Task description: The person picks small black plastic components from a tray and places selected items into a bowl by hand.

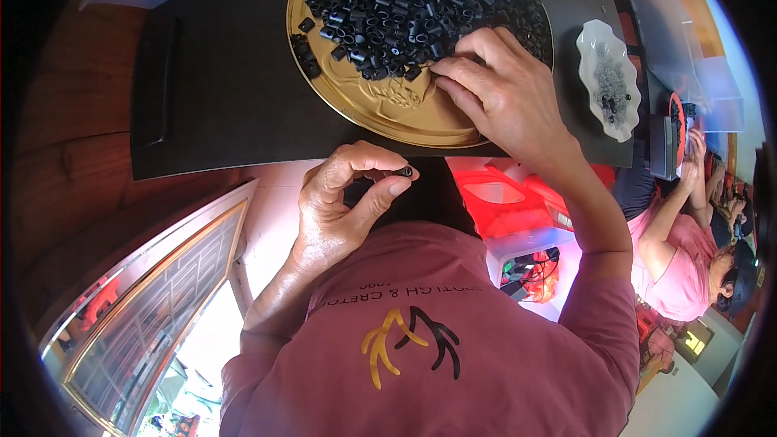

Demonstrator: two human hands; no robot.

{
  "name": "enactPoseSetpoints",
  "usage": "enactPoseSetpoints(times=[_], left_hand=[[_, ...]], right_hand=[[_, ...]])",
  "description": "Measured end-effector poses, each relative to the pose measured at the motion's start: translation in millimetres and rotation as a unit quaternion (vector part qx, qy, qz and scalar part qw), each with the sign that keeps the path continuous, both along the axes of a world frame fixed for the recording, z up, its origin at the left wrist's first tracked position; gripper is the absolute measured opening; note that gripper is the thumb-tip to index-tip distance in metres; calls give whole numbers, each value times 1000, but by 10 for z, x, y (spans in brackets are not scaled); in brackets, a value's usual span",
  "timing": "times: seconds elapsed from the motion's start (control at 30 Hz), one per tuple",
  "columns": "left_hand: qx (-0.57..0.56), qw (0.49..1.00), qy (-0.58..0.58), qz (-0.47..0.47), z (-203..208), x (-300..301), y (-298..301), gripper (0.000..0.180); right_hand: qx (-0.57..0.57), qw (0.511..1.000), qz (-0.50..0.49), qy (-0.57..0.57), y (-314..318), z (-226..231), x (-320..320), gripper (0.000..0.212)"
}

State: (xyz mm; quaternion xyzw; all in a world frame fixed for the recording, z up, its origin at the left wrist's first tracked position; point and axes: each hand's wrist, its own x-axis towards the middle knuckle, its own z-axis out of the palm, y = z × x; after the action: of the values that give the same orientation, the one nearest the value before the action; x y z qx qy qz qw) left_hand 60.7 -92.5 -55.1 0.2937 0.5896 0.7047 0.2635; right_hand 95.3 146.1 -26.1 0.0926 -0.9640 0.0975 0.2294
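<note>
Tube (pixel 406 171) pinched in my left hand (pixel 336 202) should be light, stiff, slick; hold its sides. Whether my right hand (pixel 510 89) pinches one, I cannot tell.

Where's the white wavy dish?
In the head view, the white wavy dish is at the upper right, on the dark table, just right of the round gold tray and the right hand.

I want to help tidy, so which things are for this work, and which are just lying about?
In use:
- left hand, pinching a black piece
- right hand, at the pile's edge
- gold tray, under the pile
- white dish, perhaps

Probably lying about:
- red plastic
- clear box
</note>
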Motion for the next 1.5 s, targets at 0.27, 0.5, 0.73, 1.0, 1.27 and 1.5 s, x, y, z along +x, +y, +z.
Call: enactPoseSetpoints(times=[0.27, 0.5, 0.73, 1.0, 1.27, 1.5], left_hand=[[27, 991, -134, -1, 66, -13, -28, 19], [41, 986, -163, -5, 43, -86, -69, 20], [55, 984, -167, -1, 49, -118, -80, 21], [74, 974, -212, 4, 127, -216, 60, 20], [89, 977, -195, -11, 117, -260, 334, 22], [71, 983, -169, -1, 183, -243, 428, 18]], right_hand=[[34, 995, 48, -75, -73, 134, 13, 17], [27, 989, 80, -120, -125, 127, -75, 18], [13, 993, 89, -80, -152, 100, -86, 13], [-479, 861, -1, -169, -120, 142, 51, 11], [-669, 724, 49, -163, -260, 180, 126, 16], [-684, 708, 50, -166, -261, 101, 153, 17]])
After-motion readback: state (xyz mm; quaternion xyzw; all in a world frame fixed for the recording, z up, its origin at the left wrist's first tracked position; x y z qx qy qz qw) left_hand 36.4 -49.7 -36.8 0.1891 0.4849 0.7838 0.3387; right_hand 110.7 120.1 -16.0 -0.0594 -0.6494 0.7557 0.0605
